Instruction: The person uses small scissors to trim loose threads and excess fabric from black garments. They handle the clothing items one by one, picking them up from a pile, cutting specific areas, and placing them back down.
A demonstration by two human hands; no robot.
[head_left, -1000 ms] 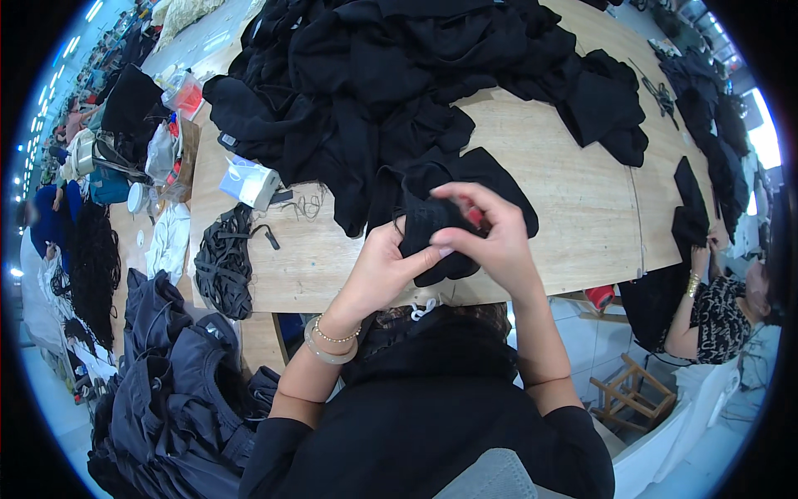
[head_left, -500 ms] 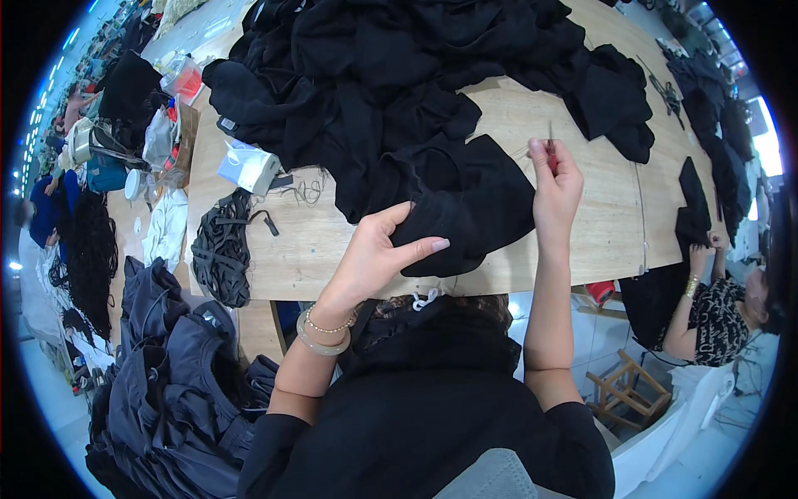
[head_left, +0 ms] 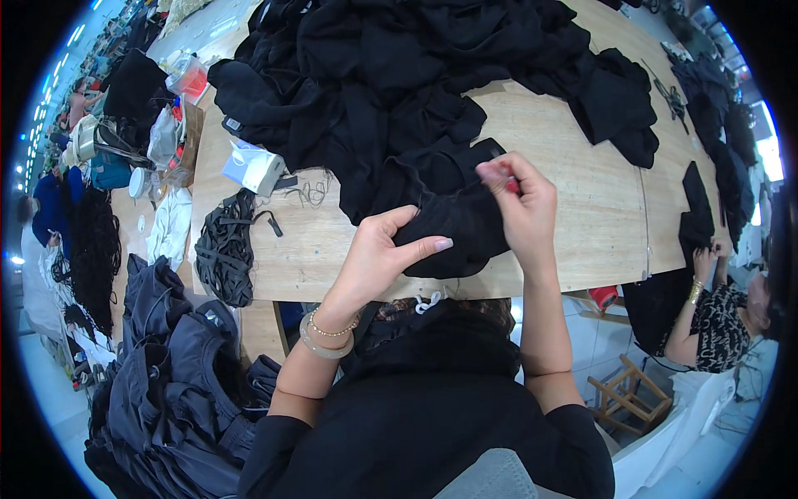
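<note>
Black garment (head_left: 459,231) over wooden worktop (head_left: 582,224), its left edge clasped in left grip (head_left: 372,256); right grip (head_left: 529,206), by its right side, holds a small red tool (head_left: 512,187); wooden stool (head_left: 623,392) on tiled floor (head_left: 584,339).

bright, glare (head_left: 769,143) at far right, outer edges bowed

Black garment (head_left: 465,233) rumpled, right by the near edge of the bench (head_left: 582,249); small red tool (head_left: 513,187), mostly hidden, at its right!
</note>
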